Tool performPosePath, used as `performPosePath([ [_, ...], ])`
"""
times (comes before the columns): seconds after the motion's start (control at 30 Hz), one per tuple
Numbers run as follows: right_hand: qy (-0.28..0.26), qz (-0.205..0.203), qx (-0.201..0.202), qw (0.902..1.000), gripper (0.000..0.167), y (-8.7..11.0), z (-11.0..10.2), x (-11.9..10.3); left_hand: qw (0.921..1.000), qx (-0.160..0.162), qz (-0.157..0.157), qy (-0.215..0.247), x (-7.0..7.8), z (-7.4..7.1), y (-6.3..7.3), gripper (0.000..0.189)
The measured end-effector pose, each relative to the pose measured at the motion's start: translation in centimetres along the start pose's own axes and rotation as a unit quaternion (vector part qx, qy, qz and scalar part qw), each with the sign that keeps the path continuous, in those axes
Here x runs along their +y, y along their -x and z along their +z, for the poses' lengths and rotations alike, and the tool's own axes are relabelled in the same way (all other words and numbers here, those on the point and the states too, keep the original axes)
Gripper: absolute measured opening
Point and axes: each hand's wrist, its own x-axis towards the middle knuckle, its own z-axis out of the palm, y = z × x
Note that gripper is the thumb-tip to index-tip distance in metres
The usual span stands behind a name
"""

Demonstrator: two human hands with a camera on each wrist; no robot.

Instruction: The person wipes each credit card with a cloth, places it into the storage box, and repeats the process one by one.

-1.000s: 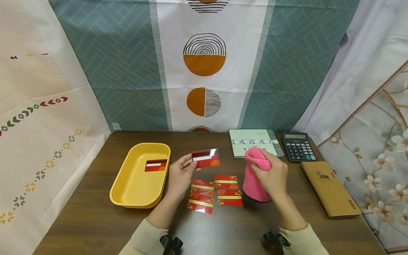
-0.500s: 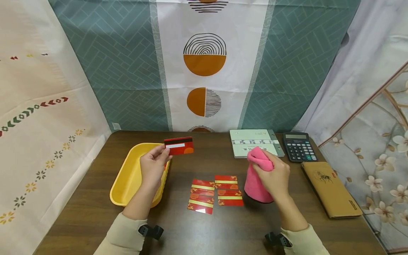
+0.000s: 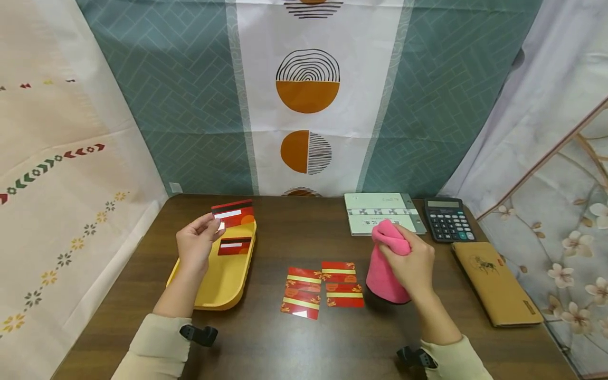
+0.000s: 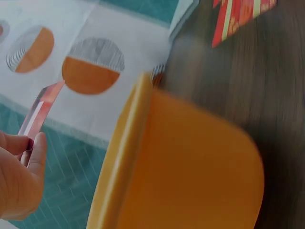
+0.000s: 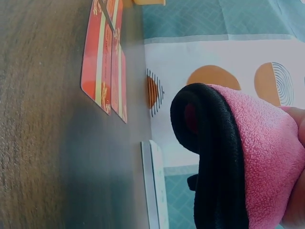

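Note:
In the head view my left hand [image 3: 196, 244] pinches a red card [image 3: 234, 212] by its near left corner, thumb on top. The card, with a black stripe and a white strip, is over the far end of a yellow tray [image 3: 216, 298]. Inside that tray lies a second red card [image 3: 234, 246], stripe side up. My right hand [image 3: 412, 261] grips a bunched pink cloth [image 3: 383, 272], whose dark edging [image 5: 217, 157] shows in the right wrist view. Several red cards with gold bands [image 3: 344, 295] lie between the hands, near the cloth.
At the back right are a pale green booklet [image 3: 380, 206] and a black calculator [image 3: 448, 220]. A tan wallet [image 3: 496, 284] lies along the right side of the brown table [image 3: 294, 348]. Patterned curtains [image 3: 309, 121] hang behind the table.
My left hand has carried the red card leftward from above the table's middle to over the yellow tray. The right hand keeps its hold on the cloth, nearly still.

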Motion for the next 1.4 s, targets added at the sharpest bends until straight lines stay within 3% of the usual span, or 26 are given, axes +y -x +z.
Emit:
performPosePath([
  [0.27, 0.001, 0.019, -0.014, 0.9997, 0.050, 0.1, 0.0, -0.1, 0.9960, -0.026, -0.044, -0.073, -0.6, -2.3, -1.8, 0.043],
  [0.4, 0.001, 0.026, -0.022, 0.9994, 0.050, 0.3, 0.1, -0.1, 0.9919, -0.056, -0.061, -0.097, -1.6, -3.1, -2.4, 0.043],
  [0.67, 0.005, 0.032, -0.032, 0.9990, 0.051, 0.5, 0.2, 0.1, 0.9745, -0.130, -0.068, -0.170, -4.3, -3.9, -3.2, 0.040],
  [0.97, 0.001, 0.046, -0.045, 0.9979, 0.053, 0.5, 0.2, 0.0, 0.9596, -0.144, -0.081, -0.228, -5.0, -4.1, -2.9, 0.045],
  [1.07, 0.002, 0.042, -0.041, 0.9983, 0.052, 0.5, 0.2, 0.0, 0.9422, -0.155, -0.058, -0.291, -5.1, -4.3, -3.0, 0.047],
  [1.23, 0.001, 0.039, -0.043, 0.9983, 0.052, 0.5, 0.1, 0.0, 0.8974, -0.180, -0.007, -0.403, -5.0, -4.6, -3.0, 0.050],
  [1.4, -0.001, 0.042, -0.047, 0.9980, 0.052, 0.5, 0.1, 0.1, 0.8608, -0.179, 0.048, -0.474, -4.6, -4.5, -2.6, 0.049],
])
